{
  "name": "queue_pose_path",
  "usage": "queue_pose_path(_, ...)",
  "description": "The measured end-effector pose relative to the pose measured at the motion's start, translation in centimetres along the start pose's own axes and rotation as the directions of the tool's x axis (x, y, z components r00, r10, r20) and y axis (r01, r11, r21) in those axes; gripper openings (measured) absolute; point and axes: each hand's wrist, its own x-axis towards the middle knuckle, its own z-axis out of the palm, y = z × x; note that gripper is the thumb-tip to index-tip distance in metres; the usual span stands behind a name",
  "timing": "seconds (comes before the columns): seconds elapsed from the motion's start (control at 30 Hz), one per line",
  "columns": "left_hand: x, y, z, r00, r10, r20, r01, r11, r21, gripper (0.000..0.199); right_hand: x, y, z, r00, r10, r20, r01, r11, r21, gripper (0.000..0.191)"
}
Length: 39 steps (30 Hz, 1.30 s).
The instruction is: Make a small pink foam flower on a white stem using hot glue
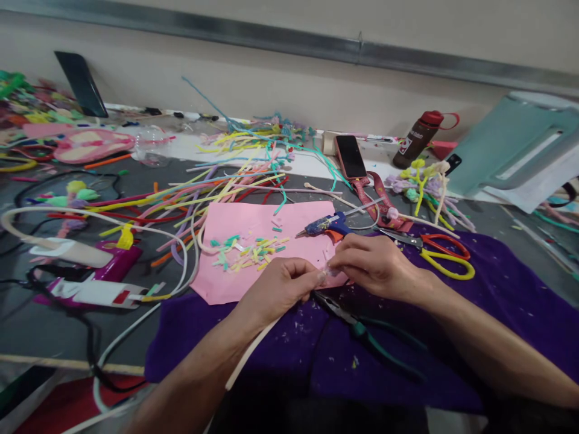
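My left hand (284,284) pinches a cream-white pipe cleaner (254,351), whose long end hangs down past my wrist. Close against its fingertips, my right hand (373,265) is closed in a pinch on a small pale tip; whether that belongs to the same stem I cannot tell. Both hands are over the near right edge of a pink sheet (266,218), where short cut pieces of pipe cleaner (253,252) in teal, yellow and pink lie scattered. A blue glue gun (324,225) rests just beyond my right hand. Below my fingers lie green-handled pliers (362,330), and red-and-yellow-handled scissors (446,250) are to the right.
Purple cloth (502,283) covers the near table. Long coloured pipe cleaners (217,191) spread behind the sheet. A phone (350,157), a brown bottle (418,140) and a teal container (515,144) stand at the back. At left, white cables loop around a magenta device (122,259).
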Motion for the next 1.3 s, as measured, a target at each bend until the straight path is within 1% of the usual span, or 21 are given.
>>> queue_pose_path(0.33,0.0,-0.1,0.0,1.0,-0.018,-0.023,0.017,0.999,-0.034,0.024,-0.2,0.4,0.4,1.0,-0.006,-0.015,0.006,1.0,0.0,0.026)
queue_pose_path(0.47,0.0,-0.1,-0.2,0.999,-0.034,-0.028,0.032,0.997,-0.063,0.024,0.0,-0.1,-0.4,0.999,0.013,-0.043,-0.009,0.995,0.097,0.028)
queue_pose_path(0.57,0.0,0.2,-0.4,0.999,-0.032,-0.036,0.03,0.997,-0.07,0.025,0.3,-0.4,-1.2,0.987,0.102,-0.123,-0.076,0.977,0.198,0.031)
queue_pose_path(0.63,0.0,0.3,-0.5,0.999,-0.022,-0.033,0.019,0.996,-0.092,0.025,0.4,-0.2,-1.5,0.962,0.198,-0.188,-0.142,0.951,0.274,0.029)
queue_pose_path(0.7,0.1,0.2,-0.5,0.999,-0.025,-0.021,0.022,0.992,-0.126,0.026,0.5,0.3,-1.4,0.925,0.31,-0.22,-0.212,0.901,0.378,0.026)
queue_pose_path(0.8,0.1,0.0,-0.5,0.998,-0.067,0.002,0.066,0.981,-0.18,0.027,0.5,1.1,-0.9,0.875,0.446,-0.187,-0.3,0.803,0.515,0.022)
queue_pose_path(0.87,0.1,-0.1,-0.4,0.997,-0.077,0.003,0.076,0.974,-0.213,0.027,0.5,1.4,-0.6,0.859,0.489,-0.154,-0.333,0.761,0.557,0.02)
queue_pose_path(1.0,0.1,-0.3,-0.3,0.998,-0.064,-0.01,0.06,0.973,-0.223,0.028,0.6,1.2,-0.4,0.847,0.524,-0.089,-0.373,0.705,0.603,0.021)
queue_pose_path(1.1,0.0,-0.3,-0.3,0.998,-0.063,-0.009,0.059,0.966,-0.253,0.028,0.7,0.9,-0.2,0.843,0.536,-0.055,-0.38,0.664,0.644,0.023)
queue_pose_path(1.2,0.0,-0.2,-0.3,0.998,-0.068,0.019,0.07,0.939,-0.337,0.027,0.8,0.8,0.1,0.846,0.531,-0.037,-0.364,0.628,0.688,0.024)
queue_pose_path(1.3,0.0,0.2,-0.3,0.994,-0.081,0.069,0.101,0.913,-0.396,0.026,0.8,0.8,0.6,0.852,0.522,-0.039,-0.343,0.613,0.711,0.019)
